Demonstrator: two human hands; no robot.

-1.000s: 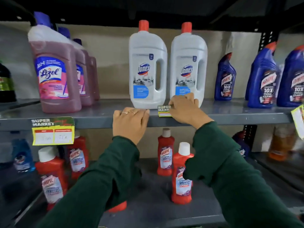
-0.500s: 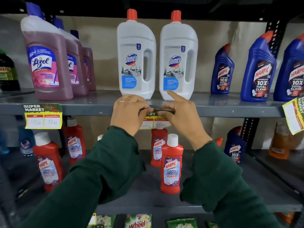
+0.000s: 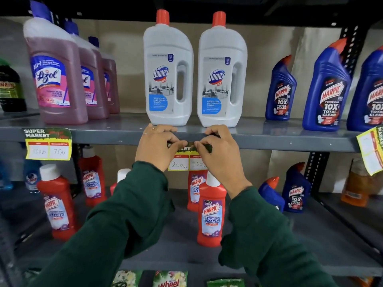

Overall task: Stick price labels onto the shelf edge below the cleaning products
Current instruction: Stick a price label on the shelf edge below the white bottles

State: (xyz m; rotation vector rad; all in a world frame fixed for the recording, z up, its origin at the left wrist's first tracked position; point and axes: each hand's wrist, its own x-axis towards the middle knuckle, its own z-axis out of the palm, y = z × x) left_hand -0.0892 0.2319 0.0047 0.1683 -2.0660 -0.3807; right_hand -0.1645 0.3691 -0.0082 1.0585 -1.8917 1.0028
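A yellow price label (image 3: 180,160) with a green top strip hangs from the grey shelf edge (image 3: 269,142), below two white Domex bottles (image 3: 169,73). My left hand (image 3: 156,146) pinches the label's top left part against the edge. The top right part is pinched by my right hand (image 3: 219,151), thumbs nearly meeting. The label shows handwritten 200 and 160, its right half partly hidden by my right hand. Another label (image 3: 48,144) is stuck on the edge at the left, below the pink Lizol bottles (image 3: 56,73).
Blue Harpic bottles (image 3: 327,88) stand on the shelf at the right, with a yellow label (image 3: 371,150) hanging tilted at the far right edge. Red Harpic bathroom cleaner bottles (image 3: 211,212) stand on the lower shelf. Detergent packets (image 3: 170,280) lie below.
The label was folded small in my right hand on the shelf top; it now hangs unfolded on the edge. Both hands dropped from the shelf top to pinch its upper strip.
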